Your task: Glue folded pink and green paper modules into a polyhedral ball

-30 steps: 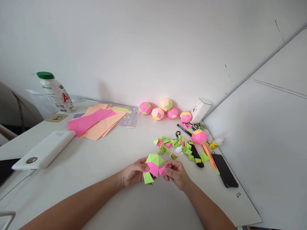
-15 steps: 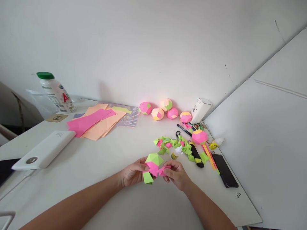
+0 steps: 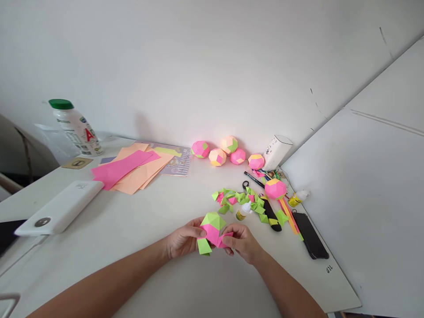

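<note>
My left hand (image 3: 187, 239) grips a partly built folded-paper ball (image 3: 212, 222), green on top and pink below, with a green flap hanging at its lower left. Between the thumb and fingers of my right hand (image 3: 242, 240) is a small folded pink paper piece (image 3: 224, 240), its left end touching the ball's lower right side. Just beyond lie a heap of green and pink folded paper pieces (image 3: 236, 196) and a small white-capped glue bottle (image 3: 244, 211). The fingers behind the ball are partly hidden.
Several finished paper balls (image 3: 200, 149) line the wall. At right are a black-and-yellow cutter (image 3: 272, 216), another paper ball (image 3: 275, 189), a second glue bottle (image 3: 298, 198) and a phone (image 3: 310, 235). Leftward lie paper sheets (image 3: 132, 170), a white power bank (image 3: 61, 207) and a green-capped bottle (image 3: 77, 130).
My right hand has moved slightly left, bringing the pink piece from a small gap away to contact with the ball. My left hand has stayed almost still.
</note>
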`<state>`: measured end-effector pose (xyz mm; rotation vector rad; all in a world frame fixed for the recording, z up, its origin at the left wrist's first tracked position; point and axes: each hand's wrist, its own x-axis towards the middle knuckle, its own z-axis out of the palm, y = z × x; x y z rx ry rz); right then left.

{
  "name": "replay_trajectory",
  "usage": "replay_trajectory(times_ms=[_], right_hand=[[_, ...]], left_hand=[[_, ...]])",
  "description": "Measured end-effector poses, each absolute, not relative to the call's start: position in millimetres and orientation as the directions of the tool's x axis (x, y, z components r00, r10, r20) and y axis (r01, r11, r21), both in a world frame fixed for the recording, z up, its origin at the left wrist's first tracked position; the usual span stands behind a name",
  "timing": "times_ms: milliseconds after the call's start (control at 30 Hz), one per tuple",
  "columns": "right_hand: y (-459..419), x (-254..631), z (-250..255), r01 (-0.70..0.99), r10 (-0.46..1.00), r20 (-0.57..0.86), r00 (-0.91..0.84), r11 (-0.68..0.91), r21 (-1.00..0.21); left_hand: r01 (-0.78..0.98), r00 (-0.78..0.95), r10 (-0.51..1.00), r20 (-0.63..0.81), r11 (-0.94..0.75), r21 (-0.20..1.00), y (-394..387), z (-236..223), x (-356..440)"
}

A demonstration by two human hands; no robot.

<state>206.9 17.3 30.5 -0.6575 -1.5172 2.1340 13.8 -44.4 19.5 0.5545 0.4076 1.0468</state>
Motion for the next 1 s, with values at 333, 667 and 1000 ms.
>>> replay_trajectory(times_ms=[333, 667, 1000], right_hand=[[16.7, 206.5, 32.9, -0.035, 0.582, -0.182, -0.793, -0.342, -0.939], [13.4, 202.1, 36.8, -0.038, 0.581, -0.21, -0.786, -0.384, -0.922], [13.7, 203.4, 42.6, -0.019, 0.502, -0.25, -0.828, -0.47, -0.882]], left_hand=[[-0.633, 0.507, 0.859, -0.071, 0.427, 0.646, -44.6, 23.7, 14.0], [-0.637, 0.508, 0.859, -0.067, 0.427, 0.642, -43.4, 21.1, 14.1], [-0.621, 0.506, 0.861, -0.043, 0.399, 0.675, -45.6, 25.9, 14.4]])
